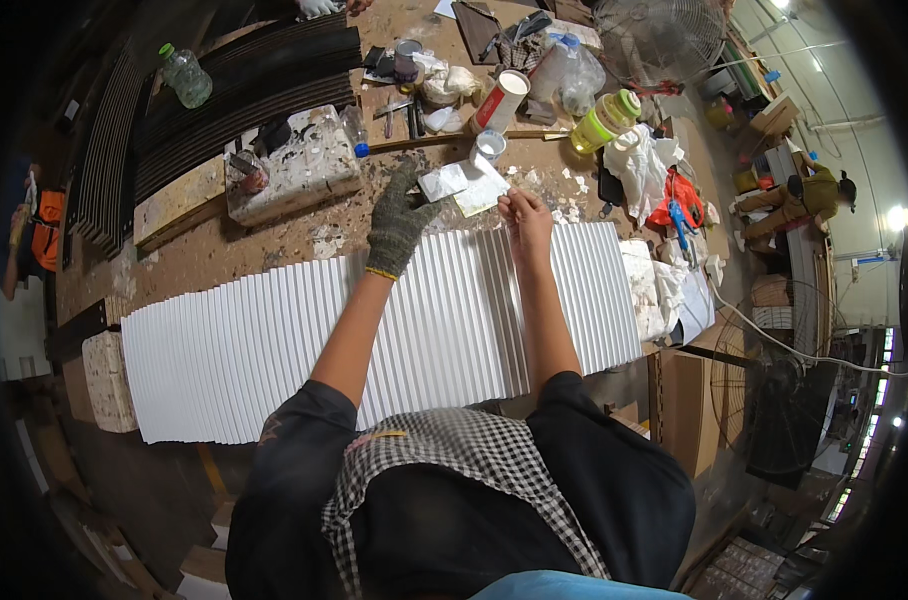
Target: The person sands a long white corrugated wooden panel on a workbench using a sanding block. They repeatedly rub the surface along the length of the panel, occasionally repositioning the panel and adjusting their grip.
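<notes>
My left hand point(399, 222), in a dark grey knit glove, is over the far edge of a long row of white slats point(304, 335). Its thumb and fingers close on one end of a small white flat piece point(442, 182). My bare right hand point(527, 218) pinches the near corner of a thin white sheet-like piece point(484, 192), which lies right beside the flat piece. Whether the two pieces touch, I cannot tell. Just beyond them stands a small white cup point(489, 148). The slats lie side by side beneath both forearms.
A red-and-white tall cup point(501, 100), a yellow-green bottle point(605, 122) and crumpled tissues stand farther back. Left are a paint-spotted white block point(294, 165), dark slats point(254, 80) and a green-capped bottle point(186, 78). Another person point(809, 208) is at far right, near a fan point(659, 40).
</notes>
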Demonstrator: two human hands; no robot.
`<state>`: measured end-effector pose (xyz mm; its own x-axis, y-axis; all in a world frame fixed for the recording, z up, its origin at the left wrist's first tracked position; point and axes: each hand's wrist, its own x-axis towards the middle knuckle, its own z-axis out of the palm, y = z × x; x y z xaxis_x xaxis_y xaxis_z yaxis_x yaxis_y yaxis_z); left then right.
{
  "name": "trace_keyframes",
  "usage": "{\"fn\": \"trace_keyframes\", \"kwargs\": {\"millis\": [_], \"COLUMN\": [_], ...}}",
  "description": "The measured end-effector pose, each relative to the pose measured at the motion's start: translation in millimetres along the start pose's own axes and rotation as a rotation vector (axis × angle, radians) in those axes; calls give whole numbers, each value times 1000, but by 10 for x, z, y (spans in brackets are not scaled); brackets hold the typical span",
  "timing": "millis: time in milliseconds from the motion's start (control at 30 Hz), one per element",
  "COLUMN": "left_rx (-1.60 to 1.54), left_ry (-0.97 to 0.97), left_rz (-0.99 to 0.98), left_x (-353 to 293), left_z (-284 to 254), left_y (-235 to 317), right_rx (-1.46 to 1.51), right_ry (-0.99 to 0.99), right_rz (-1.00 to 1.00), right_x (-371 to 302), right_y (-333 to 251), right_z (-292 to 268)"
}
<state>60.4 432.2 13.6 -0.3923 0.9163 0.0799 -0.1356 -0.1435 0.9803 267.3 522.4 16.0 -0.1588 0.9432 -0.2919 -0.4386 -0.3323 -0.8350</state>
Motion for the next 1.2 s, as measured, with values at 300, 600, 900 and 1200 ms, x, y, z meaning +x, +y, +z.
{"fn": "trace_keyframes", "kwargs": {"millis": [300,600,900,1200], "left_rx": [-22,-334,-149,-172], "left_ry": [-3,41,-19,-116], "left_rz": [-38,-206,-110,-91], "left_x": [-14,-67,-74,-196], "left_z": [6,-43,-161,-184], "left_y": [-24,95,38,87], "right_rx": [-193,-977,-80,-94], "right_ry": [56,-258,-143,-163], "right_rz": [-192,-1037,-40,-13], "right_x": [84,-423,-390,-101], "right_y": [32,-81,-250,-219], "right_z": [-114,87,108,-93]}}
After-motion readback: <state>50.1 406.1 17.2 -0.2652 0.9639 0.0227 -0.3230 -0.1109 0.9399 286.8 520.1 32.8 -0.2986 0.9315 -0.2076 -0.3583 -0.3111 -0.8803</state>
